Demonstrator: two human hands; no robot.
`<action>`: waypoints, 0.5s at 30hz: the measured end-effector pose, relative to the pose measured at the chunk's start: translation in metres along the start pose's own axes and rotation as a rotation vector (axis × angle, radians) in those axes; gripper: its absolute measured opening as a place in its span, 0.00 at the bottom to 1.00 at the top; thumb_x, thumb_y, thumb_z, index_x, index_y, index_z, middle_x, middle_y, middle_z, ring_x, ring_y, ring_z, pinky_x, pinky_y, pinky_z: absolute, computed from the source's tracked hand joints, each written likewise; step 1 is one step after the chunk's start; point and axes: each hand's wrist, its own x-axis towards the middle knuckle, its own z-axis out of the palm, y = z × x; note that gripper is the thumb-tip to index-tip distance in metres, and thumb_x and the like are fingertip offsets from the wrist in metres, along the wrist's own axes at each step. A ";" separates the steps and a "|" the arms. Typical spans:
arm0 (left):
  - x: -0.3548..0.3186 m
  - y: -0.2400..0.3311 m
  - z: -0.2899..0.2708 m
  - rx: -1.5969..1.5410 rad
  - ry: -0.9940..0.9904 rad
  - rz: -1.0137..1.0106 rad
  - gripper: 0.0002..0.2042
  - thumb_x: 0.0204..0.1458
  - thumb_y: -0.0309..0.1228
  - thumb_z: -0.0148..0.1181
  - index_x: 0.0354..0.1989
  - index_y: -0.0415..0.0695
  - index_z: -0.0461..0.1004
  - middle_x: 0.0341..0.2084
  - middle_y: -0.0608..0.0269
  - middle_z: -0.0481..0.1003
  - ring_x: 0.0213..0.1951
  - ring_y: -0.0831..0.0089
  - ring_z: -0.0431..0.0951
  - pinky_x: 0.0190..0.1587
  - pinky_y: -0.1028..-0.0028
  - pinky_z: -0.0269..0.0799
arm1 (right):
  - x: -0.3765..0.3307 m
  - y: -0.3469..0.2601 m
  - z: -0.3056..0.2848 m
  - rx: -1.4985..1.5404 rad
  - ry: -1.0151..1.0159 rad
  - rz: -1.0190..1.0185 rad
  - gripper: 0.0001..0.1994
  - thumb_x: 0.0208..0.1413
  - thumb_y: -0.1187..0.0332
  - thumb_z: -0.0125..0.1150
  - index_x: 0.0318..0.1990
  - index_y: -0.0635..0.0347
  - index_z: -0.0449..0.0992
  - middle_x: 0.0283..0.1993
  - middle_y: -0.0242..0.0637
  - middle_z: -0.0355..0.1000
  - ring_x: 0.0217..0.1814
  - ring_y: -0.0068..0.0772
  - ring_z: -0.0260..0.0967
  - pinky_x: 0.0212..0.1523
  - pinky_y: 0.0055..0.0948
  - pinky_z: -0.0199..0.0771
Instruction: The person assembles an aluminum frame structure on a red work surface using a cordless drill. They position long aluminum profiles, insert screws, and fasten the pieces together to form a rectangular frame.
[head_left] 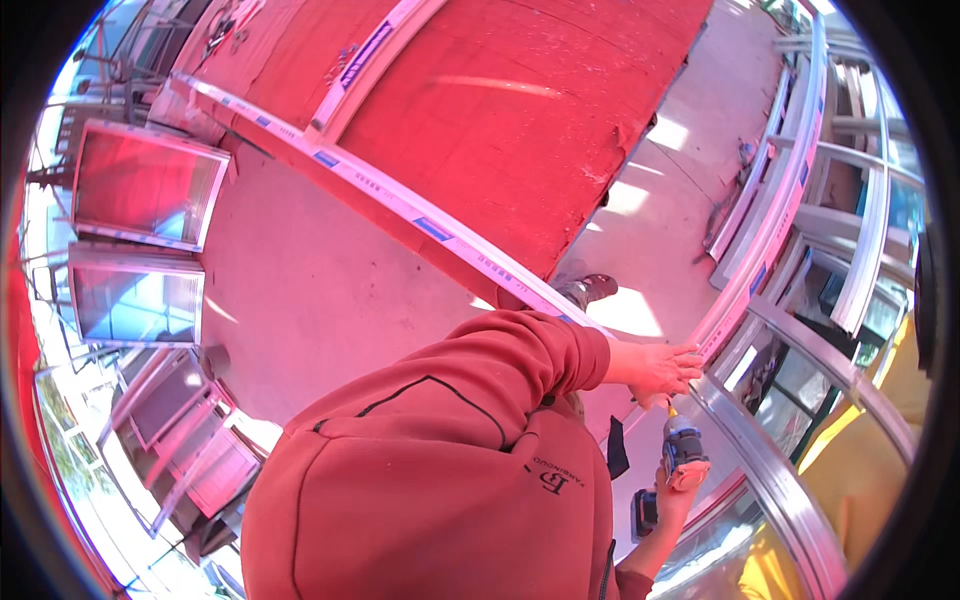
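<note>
Workshop floor: left hand steadies white frame; right hand drill just below.

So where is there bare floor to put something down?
The pale floor between the long white frame bar and the leaning window panels is bare. It is crowded by the left hand and drill, where frames stack.

One cordless drill, one red bench, one shoe, and two glazed window sashes stacked at left.
</note>
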 end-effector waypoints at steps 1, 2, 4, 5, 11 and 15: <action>-0.007 0.002 -0.009 -0.011 0.062 -0.058 0.36 0.34 0.51 0.72 0.53 0.46 0.74 0.61 0.47 0.65 0.71 0.48 0.50 0.74 0.47 0.35 | -0.004 -0.013 -0.002 0.096 -0.021 0.100 0.24 0.43 0.72 0.70 0.47 0.61 0.66 0.46 0.42 0.64 0.46 0.40 0.68 0.47 0.38 0.72; -0.021 0.008 -0.027 -0.090 0.205 -0.168 0.34 0.38 0.50 0.72 0.55 0.47 0.72 0.60 0.46 0.65 0.71 0.48 0.51 0.74 0.48 0.36 | 0.010 0.006 -0.006 0.042 -0.011 0.012 0.23 0.44 0.73 0.69 0.48 0.61 0.66 0.43 0.40 0.66 0.39 0.36 0.68 0.39 0.34 0.72; -0.060 0.002 -0.048 0.002 0.335 -0.345 0.32 0.40 0.46 0.72 0.54 0.47 0.72 0.60 0.47 0.65 0.70 0.48 0.53 0.73 0.48 0.40 | 0.010 -0.003 -0.004 0.050 -0.043 -0.002 0.23 0.46 0.74 0.68 0.50 0.61 0.66 0.37 0.36 0.69 0.28 0.29 0.68 0.27 0.28 0.71; -0.083 -0.003 -0.064 0.046 0.395 -0.428 0.31 0.41 0.45 0.72 0.54 0.47 0.72 0.60 0.47 0.65 0.69 0.48 0.54 0.72 0.47 0.42 | 0.002 -0.027 -0.006 0.112 -0.091 0.077 0.22 0.46 0.74 0.67 0.50 0.61 0.66 0.35 0.35 0.69 0.25 0.26 0.67 0.23 0.25 0.70; -0.282 -0.029 -0.221 0.447 0.969 -0.825 0.12 0.46 0.30 0.67 0.40 0.43 0.78 0.45 0.54 0.78 0.52 0.55 0.75 0.58 0.59 0.68 | 0.006 -0.085 -0.038 0.074 -0.034 -0.058 0.14 0.49 0.74 0.62 0.44 0.59 0.70 0.29 0.33 0.71 0.19 0.23 0.66 0.19 0.23 0.65; -0.411 -0.043 -0.313 0.634 1.261 -1.174 0.07 0.48 0.29 0.64 0.36 0.44 0.81 0.37 0.54 0.80 0.43 0.55 0.79 0.48 0.62 0.74 | 0.016 -0.103 -0.015 0.013 0.071 -0.242 0.14 0.50 0.75 0.63 0.45 0.58 0.69 0.28 0.32 0.70 0.18 0.21 0.64 0.19 0.21 0.64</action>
